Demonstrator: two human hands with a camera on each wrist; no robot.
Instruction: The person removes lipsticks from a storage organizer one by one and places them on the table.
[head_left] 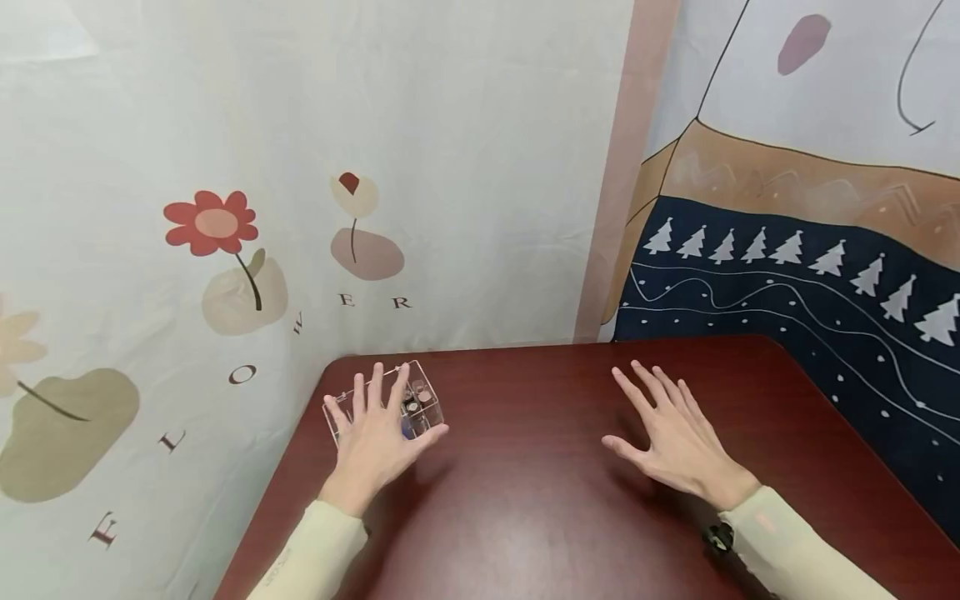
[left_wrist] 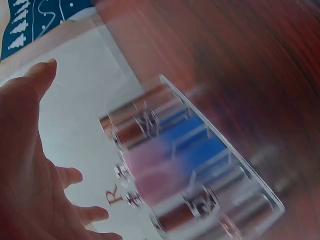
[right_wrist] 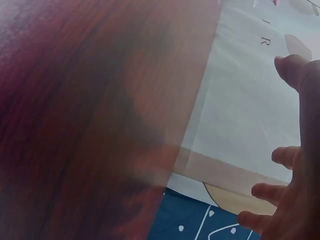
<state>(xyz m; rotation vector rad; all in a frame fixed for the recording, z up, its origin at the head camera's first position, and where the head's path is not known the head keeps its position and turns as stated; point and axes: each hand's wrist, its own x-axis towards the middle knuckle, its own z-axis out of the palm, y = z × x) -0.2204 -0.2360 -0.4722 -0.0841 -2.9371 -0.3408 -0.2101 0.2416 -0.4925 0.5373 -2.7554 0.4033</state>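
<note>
A clear plastic case (head_left: 431,393) with compartments lies at the table's far left corner. My left hand (head_left: 372,450) hovers over it, fingers spread, and hides much of it in the head view. In the left wrist view the case (left_wrist: 225,143) is blurred by motion; inside are a pink piece (left_wrist: 150,167), a blue piece (left_wrist: 205,150) and metallic-looking parts too smeared to name. Whether the left hand touches the case, I cannot tell. On the right side, my right hand (head_left: 678,442) is held above the table with fingers spread and nothing in its grasp.
The dark red wooden table (head_left: 517,467) has rounded far corners. Behind it hangs a pale curtain (head_left: 480,167) with flowers and letters. A navy cloth (head_left: 750,292) with white trees hangs at the right. A dark round object (head_left: 720,537) is at the right cuff.
</note>
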